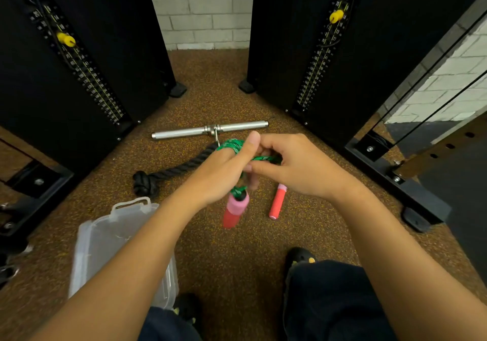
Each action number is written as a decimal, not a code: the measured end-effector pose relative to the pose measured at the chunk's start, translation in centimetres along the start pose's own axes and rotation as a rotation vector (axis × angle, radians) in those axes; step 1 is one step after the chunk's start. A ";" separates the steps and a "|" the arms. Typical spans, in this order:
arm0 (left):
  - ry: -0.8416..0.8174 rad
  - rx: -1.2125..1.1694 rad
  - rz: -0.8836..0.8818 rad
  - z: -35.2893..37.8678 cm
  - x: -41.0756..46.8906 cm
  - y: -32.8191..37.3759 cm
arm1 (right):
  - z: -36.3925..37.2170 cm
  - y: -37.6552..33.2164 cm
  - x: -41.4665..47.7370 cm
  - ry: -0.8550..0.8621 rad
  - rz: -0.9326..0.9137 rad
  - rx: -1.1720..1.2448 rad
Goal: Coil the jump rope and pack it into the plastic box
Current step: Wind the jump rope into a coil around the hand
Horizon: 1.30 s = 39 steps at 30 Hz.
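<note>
- The left grip [224, 168] is up and to the right of the plastic box [83, 238], raised above the floor [237, 261]. Its fingers are curled, with the thumb sticking up.
- The green jump rope [232, 145] is wound in loops round the left grip's fingers, so this grip holds the coil.
- The right grip [295, 166] is further right of the box and touches the left grip. It pinches a strand of the same rope between thumb and curled fingers.
- One pink-and-red handle [235, 209] hangs from the rope just under the left grip, right of the box and off the floor.
- The second handle [277, 201] lies flat on the floor further right of the box, below the right grip and apart from the hanging one.
- The clear box sits on the floor partly under the left forearm. I cannot tell whether its lid is on.
- Beyond the box lie a black knotted rope [174, 169] and, further off, a metal bar [184, 133].
- Black weight-stack towers [79, 72] stand on both sides beyond the box, leaving a floor strip between them.
- Bare speckled floor lies right of the box, with a dark shoe [300, 257] at its near end.
</note>
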State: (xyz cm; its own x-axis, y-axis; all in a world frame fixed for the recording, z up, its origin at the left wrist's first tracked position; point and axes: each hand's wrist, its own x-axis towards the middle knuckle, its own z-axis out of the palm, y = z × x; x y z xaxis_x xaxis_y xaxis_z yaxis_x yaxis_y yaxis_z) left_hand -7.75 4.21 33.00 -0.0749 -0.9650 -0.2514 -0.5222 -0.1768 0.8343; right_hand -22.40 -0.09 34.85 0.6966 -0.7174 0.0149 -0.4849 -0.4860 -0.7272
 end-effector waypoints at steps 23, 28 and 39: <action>-0.244 -0.583 0.004 -2.5 0.1 -0.4 | 1.6 4.1 1.0 -0.068 0.305 -0.167; -0.290 -0.704 0.023 -2.1 0.1 -0.2 | 1.9 1.9 1.4 -0.004 0.061 0.052; -0.163 -1.358 0.084 -2.7 0.6 -0.5 | 2.8 1.0 1.3 -0.078 0.074 -0.043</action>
State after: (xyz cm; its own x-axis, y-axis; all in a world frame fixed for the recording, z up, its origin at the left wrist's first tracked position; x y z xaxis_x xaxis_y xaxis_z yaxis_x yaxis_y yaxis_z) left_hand -5.27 3.22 33.77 -0.2119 -0.9653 -0.1527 0.7173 -0.2597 0.6465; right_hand -20.52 -0.11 32.17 0.6959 -0.7121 -0.0925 -0.5579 -0.4551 -0.6940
